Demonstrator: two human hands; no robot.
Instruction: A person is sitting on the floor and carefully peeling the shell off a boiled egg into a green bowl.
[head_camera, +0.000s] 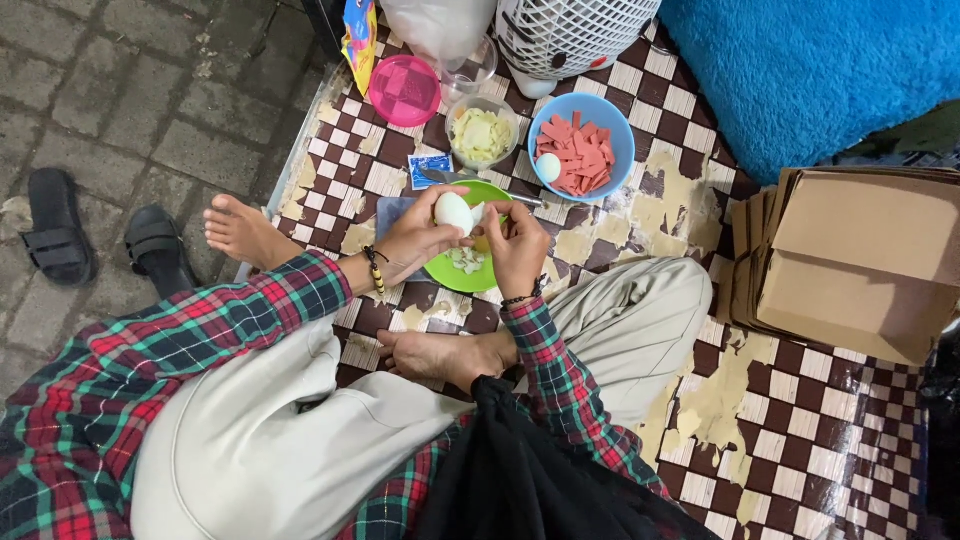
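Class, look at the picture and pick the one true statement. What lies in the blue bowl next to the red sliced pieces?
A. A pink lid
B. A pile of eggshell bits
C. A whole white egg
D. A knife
C. A whole white egg rests at the left edge of the blue bowl, touching the red sliced pieces; the shell bits lie on the green plate instead.

The peeled egg (453, 212) looks smooth and faintly glossy. The green plate (447, 272), blue bowl (612, 120) and pink lid (404, 91) are shiny plastic. The checkered floor mat (800, 440) is glossy vinyl, worn through in rough pale patches. The folded boxes (860, 260) are matt brown cardboard; the blue blanket (800, 60) is fuzzy cloth.
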